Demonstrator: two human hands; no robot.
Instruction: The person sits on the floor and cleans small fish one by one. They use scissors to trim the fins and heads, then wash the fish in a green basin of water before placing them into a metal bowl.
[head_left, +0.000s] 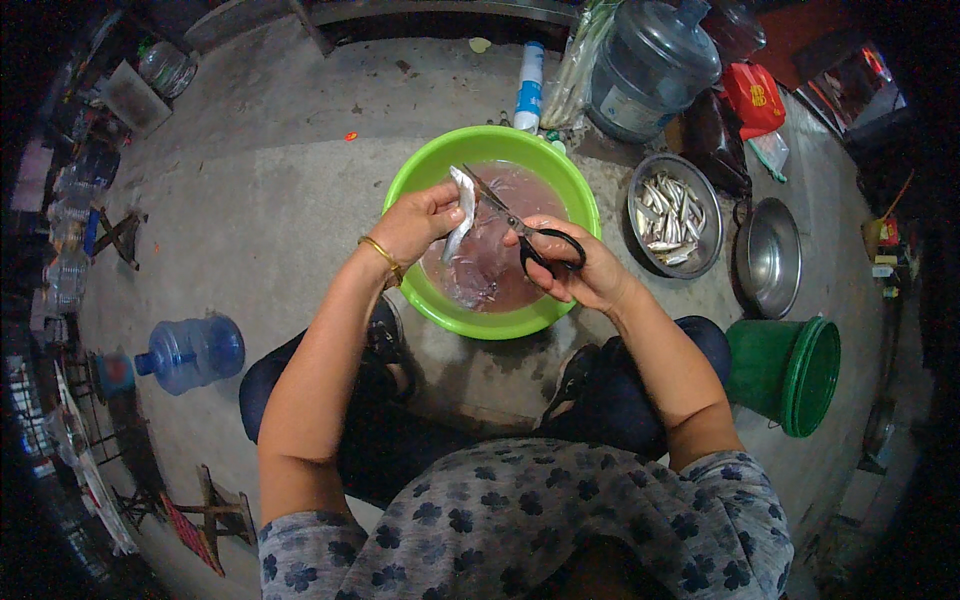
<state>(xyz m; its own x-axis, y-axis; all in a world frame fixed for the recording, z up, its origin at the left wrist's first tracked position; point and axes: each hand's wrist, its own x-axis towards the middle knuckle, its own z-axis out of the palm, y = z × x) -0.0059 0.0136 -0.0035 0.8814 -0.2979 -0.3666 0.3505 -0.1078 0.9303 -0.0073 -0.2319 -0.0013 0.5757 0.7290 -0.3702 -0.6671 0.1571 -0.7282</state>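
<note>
My left hand (421, 223) grips a small silvery fish (464, 201) between thumb and fingers, its body held lengthwise over a lime-green plastic basin (491, 328). In my right hand (581, 259) is a pair of scissors (551, 249) with black handles. Their metal blades point up and left, with the tips close beside the upper end of the fish; whether they touch it I cannot tell. Cloudy pinkish water (517, 289) fills the lower part of the basin, and blurred pale shapes show in it. A gold-coloured bangle circles my left wrist.
Right of the basin, a metal bowl (636, 251) holds several small fish (671, 214). Beyond it, another metal bowl (772, 259) leans on its side near a green bucket (761, 364) lying over. Water jugs stand at the back right (637, 82) and lie at left (199, 354).
</note>
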